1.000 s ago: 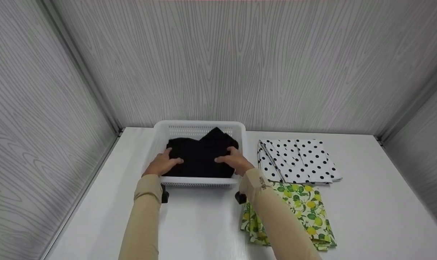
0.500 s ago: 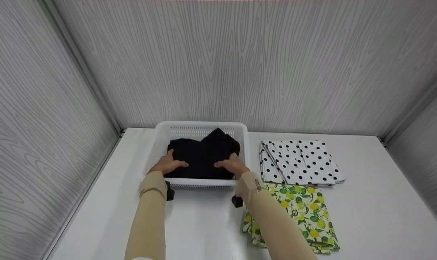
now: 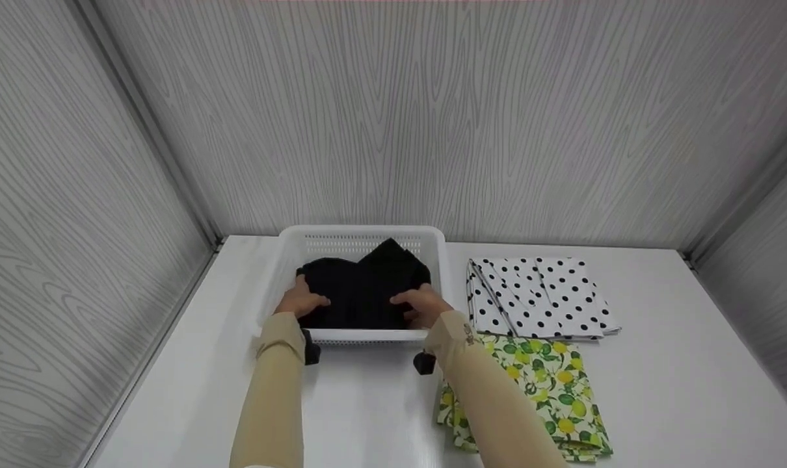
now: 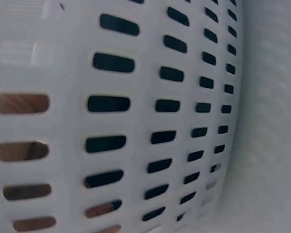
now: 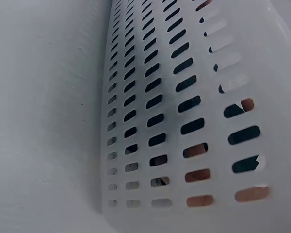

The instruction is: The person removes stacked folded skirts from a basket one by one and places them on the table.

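Observation:
In the head view, a folded black cloth (image 3: 361, 292) lies inside a white plastic basket (image 3: 361, 335), one corner peaking toward the back. My left hand (image 3: 299, 299) holds the cloth at its left side, thumb across the top and fingers down along the edge. At the front right part, my right hand (image 3: 425, 304) grips the same cloth, with its thumb on top and the other fingers bent at the side. Both wrist views face the basket's slotted outer wall (image 4: 145, 87); dark cloth and bits of fingers (image 5: 199, 175) show through the slots.
Right of the basket lies a folded white cloth with black dots (image 3: 543, 296). In front of it is a folded lemon-print cloth (image 3: 556, 396), partly under my right forearm. Grey wood-grain panels (image 3: 393, 117) enclose the white table (image 3: 361, 416) at the back and sides.
My right hand has drawn back toward the basket's front, its fingers bending at the cloth's side. The left hand has shifted only slightly. The cloth stays in the basket.

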Motion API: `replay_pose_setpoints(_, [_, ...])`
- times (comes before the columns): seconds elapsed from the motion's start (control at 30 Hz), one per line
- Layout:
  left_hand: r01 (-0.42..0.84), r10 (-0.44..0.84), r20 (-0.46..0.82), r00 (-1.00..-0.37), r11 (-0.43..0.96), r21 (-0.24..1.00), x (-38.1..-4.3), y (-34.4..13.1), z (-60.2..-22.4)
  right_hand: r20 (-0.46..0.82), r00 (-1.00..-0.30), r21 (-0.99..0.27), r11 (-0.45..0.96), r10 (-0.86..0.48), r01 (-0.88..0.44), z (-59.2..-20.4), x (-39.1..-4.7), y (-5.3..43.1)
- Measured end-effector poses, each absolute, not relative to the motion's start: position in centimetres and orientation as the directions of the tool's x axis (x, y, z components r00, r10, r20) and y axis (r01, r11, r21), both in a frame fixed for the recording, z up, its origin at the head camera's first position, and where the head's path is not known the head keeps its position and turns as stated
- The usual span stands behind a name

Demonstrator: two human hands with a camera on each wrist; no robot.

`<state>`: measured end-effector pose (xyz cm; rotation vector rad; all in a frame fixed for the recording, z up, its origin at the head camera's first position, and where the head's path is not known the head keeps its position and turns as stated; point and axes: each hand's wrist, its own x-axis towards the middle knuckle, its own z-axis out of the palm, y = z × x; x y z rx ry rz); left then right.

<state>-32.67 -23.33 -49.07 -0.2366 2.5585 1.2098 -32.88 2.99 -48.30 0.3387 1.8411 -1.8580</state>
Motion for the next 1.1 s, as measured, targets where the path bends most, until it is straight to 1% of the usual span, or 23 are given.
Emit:
replay_pose_setpoints(0.07, [-0.269,-0.034,-0.318,-0.948,0.623,0.735,-32.7,-23.2,-49.3,-0.515,-0.841,-0.855,0.029,-0.165,0.518,-48.4,-32.9,3.0])
replay_pose_setpoints(0.13, [-0.262,-0.041,-0.302,-0.953,0.612,0.746,-32.7,-23.1,-49.4,-0.526,-0.838,-0.85,0.049,-0.145,0.525,-48.5,-32.9,3.1])
replay_pose_setpoints(0.27, [-0.261,-0.045,-0.295,-0.954,0.606,0.751,-32.5,-23.0,-49.5,-0.548,-0.83,-0.834,0.144,-0.102,0.532,-48.4,-32.7,3.2])
replay_pose_setpoints(0.43, [-0.249,-0.039,-0.288,-0.957,0.618,0.745,-32.5,-23.0,-49.2,-0.509,-0.853,-0.853,0.204,-0.115,0.481,-48.2,-32.6,2.9])
replay_pose_setpoints(0.53, [-0.237,-0.041,-0.272,-0.962,0.623,0.745,-32.7,-23.0,-48.9,-0.48,-0.866,-0.872,0.184,-0.14,0.453,-48.3,-32.7,2.6])
replay_pose_setpoints(0.63, [-0.219,-0.025,-0.26,-0.965,0.619,0.754,-32.8,-23.1,-49.0,-0.483,-0.854,-0.875,0.079,-0.194,0.477,-48.3,-33.0,2.5])
replay_pose_setpoints(0.77, [-0.178,0.037,-0.25,-0.968,0.605,0.777,-32.7,-23.2,-49.0,-0.504,-0.833,-0.846,-0.06,-0.228,0.529,-48.3,-33.1,2.3])
replay_pose_setpoints(0.87, [-0.163,0.064,-0.249,-0.966,0.596,0.786,-32.7,-23.3,-48.9,-0.501,-0.835,-0.851,-0.046,-0.228,0.523,-48.3,-32.9,2.1])
replay_pose_setpoints(1.0, [-0.157,0.082,-0.254,-0.964,0.594,0.789,-32.8,-23.3,-48.9,-0.466,-0.85,-0.878,0.007,-0.244,0.479,-48.3,-32.9,2.0])
replay_pose_setpoints(1.1, [-0.135,0.101,-0.236,-0.967,0.581,0.802,-32.8,-23.2,-49.0,-0.441,-0.846,-0.889,0.018,-0.3,0.457,-48.4,-33.1,2.2])
